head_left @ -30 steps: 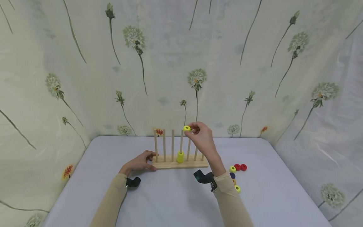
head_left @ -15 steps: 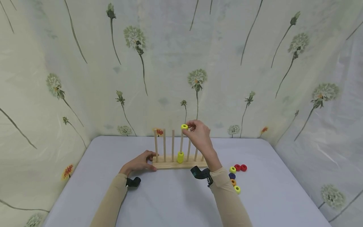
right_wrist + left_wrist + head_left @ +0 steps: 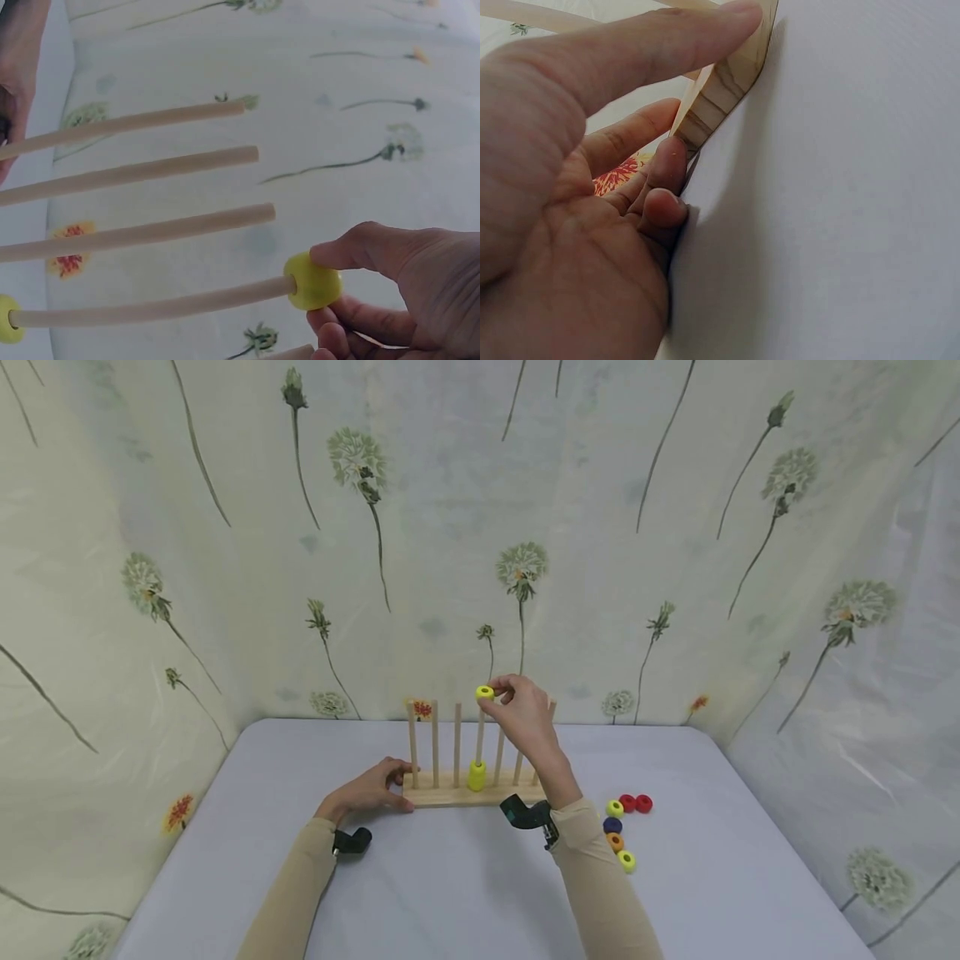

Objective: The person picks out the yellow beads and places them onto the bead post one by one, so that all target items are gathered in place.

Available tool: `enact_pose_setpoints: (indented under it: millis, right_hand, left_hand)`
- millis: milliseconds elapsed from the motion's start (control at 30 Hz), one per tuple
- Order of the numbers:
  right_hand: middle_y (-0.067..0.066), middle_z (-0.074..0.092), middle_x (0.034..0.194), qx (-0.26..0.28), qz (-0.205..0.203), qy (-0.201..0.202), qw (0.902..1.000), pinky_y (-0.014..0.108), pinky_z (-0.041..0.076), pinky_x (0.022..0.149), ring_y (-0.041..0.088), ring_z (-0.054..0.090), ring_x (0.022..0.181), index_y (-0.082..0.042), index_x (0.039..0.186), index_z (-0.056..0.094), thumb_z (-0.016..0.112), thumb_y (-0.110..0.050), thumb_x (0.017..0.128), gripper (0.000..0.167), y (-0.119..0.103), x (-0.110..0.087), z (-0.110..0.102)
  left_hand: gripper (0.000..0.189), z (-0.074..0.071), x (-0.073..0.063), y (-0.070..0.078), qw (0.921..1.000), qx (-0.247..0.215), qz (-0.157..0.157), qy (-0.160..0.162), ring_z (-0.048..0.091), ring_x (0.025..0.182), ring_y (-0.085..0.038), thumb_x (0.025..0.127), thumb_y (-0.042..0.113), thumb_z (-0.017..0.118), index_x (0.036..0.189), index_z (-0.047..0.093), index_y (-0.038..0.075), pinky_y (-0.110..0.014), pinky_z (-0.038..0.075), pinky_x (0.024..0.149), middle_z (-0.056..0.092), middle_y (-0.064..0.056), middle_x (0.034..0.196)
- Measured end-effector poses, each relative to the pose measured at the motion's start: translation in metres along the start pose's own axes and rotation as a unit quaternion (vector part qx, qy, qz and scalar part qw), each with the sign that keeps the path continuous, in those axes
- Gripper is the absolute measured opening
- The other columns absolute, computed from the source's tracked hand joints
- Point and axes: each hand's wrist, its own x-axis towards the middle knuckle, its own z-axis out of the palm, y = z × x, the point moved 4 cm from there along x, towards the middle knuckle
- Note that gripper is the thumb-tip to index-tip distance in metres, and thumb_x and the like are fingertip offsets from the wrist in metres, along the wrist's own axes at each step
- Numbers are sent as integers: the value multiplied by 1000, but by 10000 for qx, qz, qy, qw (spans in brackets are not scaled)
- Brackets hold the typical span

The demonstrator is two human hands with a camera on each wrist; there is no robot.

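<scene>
A wooden peg stand [image 3: 442, 797] with several upright pegs sits on the table. My left hand [image 3: 367, 789] holds its left end, the thumb in front and fingers behind; the left wrist view shows the thumb on the wooden base [image 3: 720, 94]. My right hand [image 3: 525, 717] pinches a yellow bead [image 3: 485, 692] between thumb and fingers at the top of the middle peg. In the right wrist view, the peg tip [image 3: 281, 286] enters this bead's hole. Stacked yellow beads [image 3: 477, 777] sit at the foot of the same peg. The other visible pegs carry no beads.
Right of the stand lie loose beads: two red beads [image 3: 636, 803], a yellow bead [image 3: 615, 808], a dark blue bead [image 3: 612, 826], an orange bead [image 3: 615, 842] and another yellow bead [image 3: 627, 861]. A flower-printed curtain [image 3: 435, 568] hangs behind the white table [image 3: 420, 893].
My right hand has moved left with the yellow bead, from beside the middle peg to over its tip. The left hand and the stand have stayed in place.
</scene>
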Motion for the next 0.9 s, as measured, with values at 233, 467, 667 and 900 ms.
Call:
enact_pose_setpoints:
  millis: [233, 467, 667, 900]
  right_hand:
    - [5, 63, 103, -15, 93, -159, 9998, 34, 46, 73, 21, 55, 89, -9, 109, 66, 72, -27, 87, 29, 1, -1, 2]
    - [6, 63, 102, 6, 113, -200, 9997, 36, 47, 76, 22, 55, 90, -9, 107, 66, 72, -26, 86, 27, 1, 0, 1]
    - [7, 63, 100, 12, 54, -169, 9998, 37, 47, 77, 22, 56, 88, -8, 106, 66, 72, -25, 87, 27, 2, 0, 1]
    - [6, 63, 98, 394, -20, -105, 9992, 34, 47, 76, 20, 56, 86, -8, 108, 65, 71, -25, 87, 28, 3, -3, -3]
  left_hand:
    - [72, 1, 0, 3, 10000, 22, -26, -13, 41, 105, -22, 72, 26, 86, 133, 52, 8, -36, 33, 88, 47, -8, 115]
    - [72, -1, 0, 3, 9999, 93, 34, 17, 41, 105, -22, 72, 26, 86, 133, 52, 7, -36, 33, 87, 47, -8, 115]
    - [72, -1, 0, 3, 9999, 111, 12, 28, 42, 104, -22, 71, 27, 86, 132, 53, 8, -36, 33, 88, 47, -7, 114]
    - [71, 0, 2, 1, 9999, 130, -1, 19, 42, 104, -22, 70, 27, 87, 131, 54, 10, -36, 33, 88, 47, -7, 114]
